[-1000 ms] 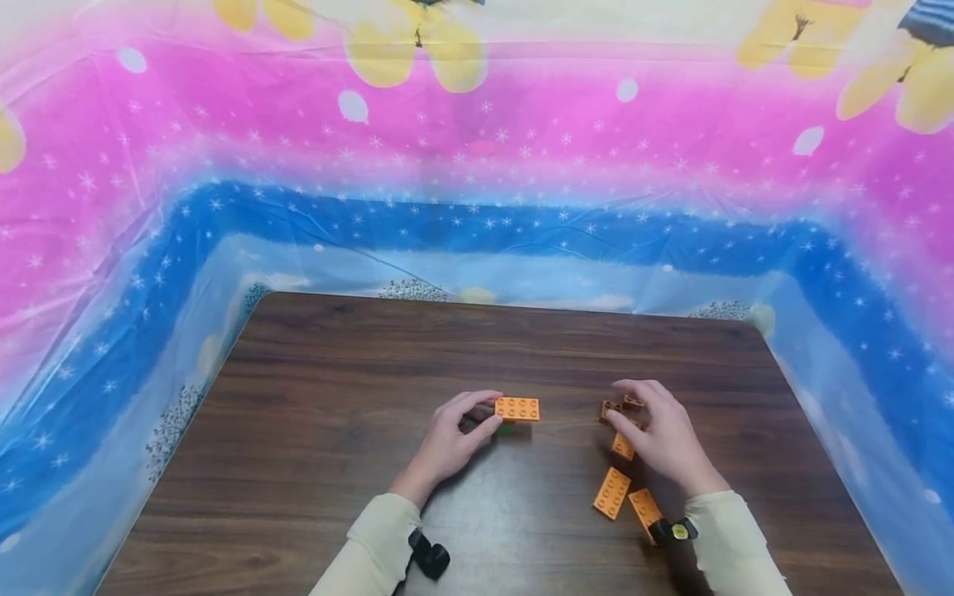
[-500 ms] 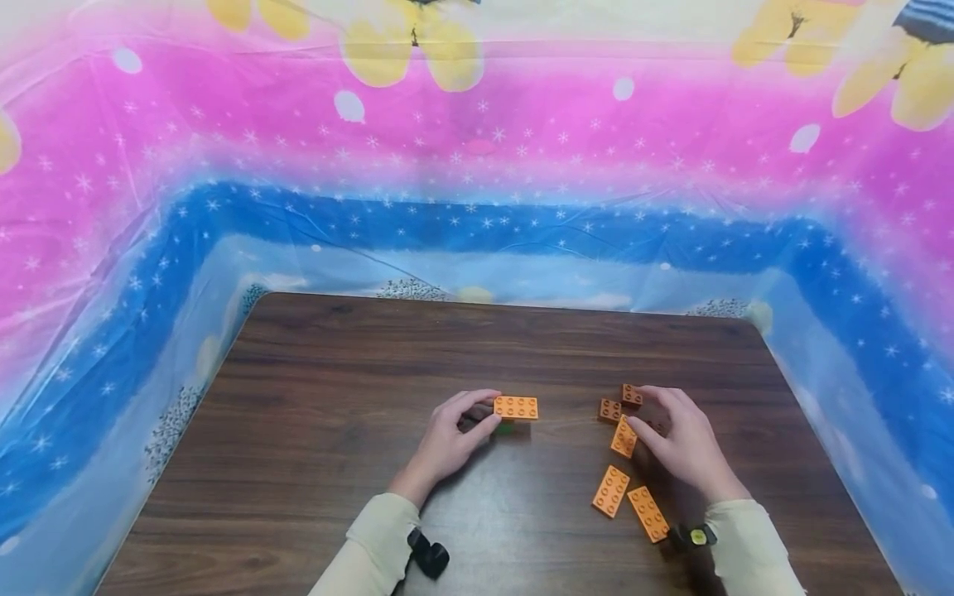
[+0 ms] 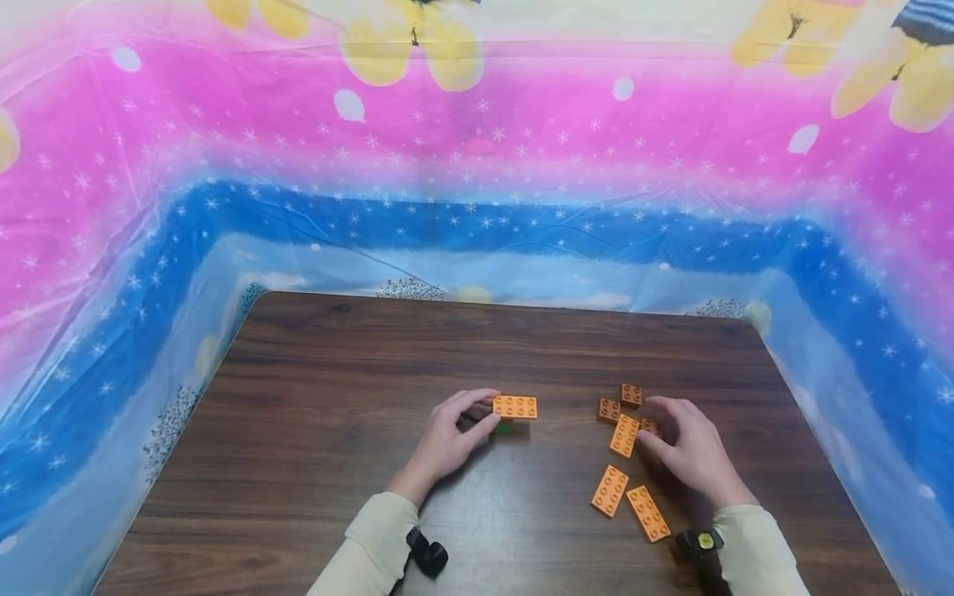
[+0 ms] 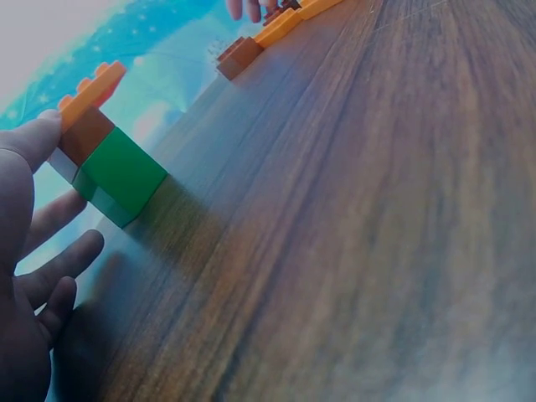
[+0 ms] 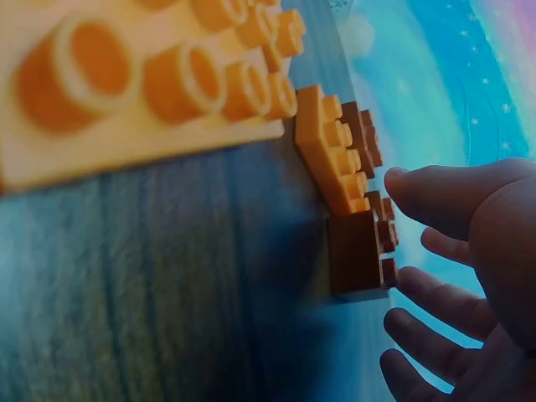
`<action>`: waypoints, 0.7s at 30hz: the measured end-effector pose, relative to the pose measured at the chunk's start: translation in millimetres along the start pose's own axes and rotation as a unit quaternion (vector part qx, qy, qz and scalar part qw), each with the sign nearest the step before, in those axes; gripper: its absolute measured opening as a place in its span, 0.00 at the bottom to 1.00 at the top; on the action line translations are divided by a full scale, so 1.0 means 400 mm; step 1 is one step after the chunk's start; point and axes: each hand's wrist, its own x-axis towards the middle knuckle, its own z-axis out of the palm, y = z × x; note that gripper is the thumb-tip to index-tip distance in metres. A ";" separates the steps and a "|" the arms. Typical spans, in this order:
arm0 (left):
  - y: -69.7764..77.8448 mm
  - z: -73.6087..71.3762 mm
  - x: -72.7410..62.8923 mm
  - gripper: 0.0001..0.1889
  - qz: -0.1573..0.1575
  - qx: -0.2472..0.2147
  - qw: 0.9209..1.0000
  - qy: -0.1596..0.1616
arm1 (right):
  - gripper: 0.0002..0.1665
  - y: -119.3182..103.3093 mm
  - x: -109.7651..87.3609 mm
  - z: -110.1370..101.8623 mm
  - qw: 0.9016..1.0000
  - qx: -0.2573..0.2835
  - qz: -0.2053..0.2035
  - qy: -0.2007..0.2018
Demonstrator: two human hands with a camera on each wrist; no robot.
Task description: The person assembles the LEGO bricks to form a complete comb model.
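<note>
My left hand [image 3: 447, 434] pinches the end of a small stack of toy building bricks between thumb and fingers. On top lies a flat orange brick [image 3: 515, 407]; beneath it in the left wrist view are a brown brick [image 4: 86, 136] and a green brick [image 4: 126, 172] close over the table. My right hand [image 3: 693, 454] hovers with loosely bent, parted fingers and holds nothing. Nearest to it are a small brown brick [image 3: 651, 426], partly hidden behind the fingers, and an orange eight-stud brick [image 3: 624, 435]. Two more small brown bricks, one the nearer [image 3: 609, 410], sit just beyond.
Two orange eight-stud bricks, a left one [image 3: 609, 491] and a right one [image 3: 648, 513], lie closer to me on the dark wooden table [image 3: 335, 356]. A patterned cloth [image 3: 462, 223] hangs around the table's far and side edges.
My right hand has drawn back to the right and slightly toward me, uncovering the brown bricks and an orange one. My left hand keeps the stack in place.
</note>
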 end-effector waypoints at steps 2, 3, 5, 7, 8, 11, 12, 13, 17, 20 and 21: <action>0.000 0.000 0.000 0.19 0.000 0.000 1.000 0.000 | 0.33 0.007 -0.002 0.002 1.000 0.001 0.006 -0.007; 0.000 0.000 0.000 0.19 -0.001 0.001 1.000 -0.001 | 0.33 0.010 -0.003 0.004 1.000 0.001 0.008 -0.010; -0.001 0.001 0.000 0.19 -0.001 0.002 1.000 -0.002 | 0.33 0.016 -0.004 0.007 1.000 0.002 0.011 -0.016; -0.001 0.001 0.000 0.19 0.000 0.003 1.000 -0.003 | 0.33 0.022 -0.004 0.011 1.000 0.003 0.013 -0.021; -0.001 0.001 0.000 0.19 0.000 0.003 1.000 -0.003 | 0.33 0.024 -0.004 0.012 1.000 0.003 0.014 -0.023; -0.002 0.001 0.000 0.19 -0.001 0.002 1.000 -0.003 | 0.33 0.031 -0.002 0.017 0.999 0.002 0.015 -0.028; -0.003 0.000 0.001 0.19 -0.001 0.002 1.000 -0.003 | 0.33 0.033 -0.002 0.018 0.999 0.001 0.016 -0.029; -0.003 0.000 0.001 0.19 0.000 0.002 1.000 -0.002 | 0.33 0.034 -0.001 0.019 0.999 0.000 0.017 -0.030; -0.004 -0.002 0.002 0.19 -0.001 0.005 1.000 -0.002 | 0.33 0.036 0.003 0.020 0.999 -0.009 0.026 -0.036; -0.004 -0.001 0.002 0.19 -0.002 0.006 1.000 -0.002 | 0.33 0.036 0.005 0.021 0.999 -0.016 0.031 -0.040; -0.004 -0.001 0.002 0.19 -0.002 0.006 1.000 -0.003 | 0.32 0.036 0.004 0.021 0.999 -0.020 0.031 -0.040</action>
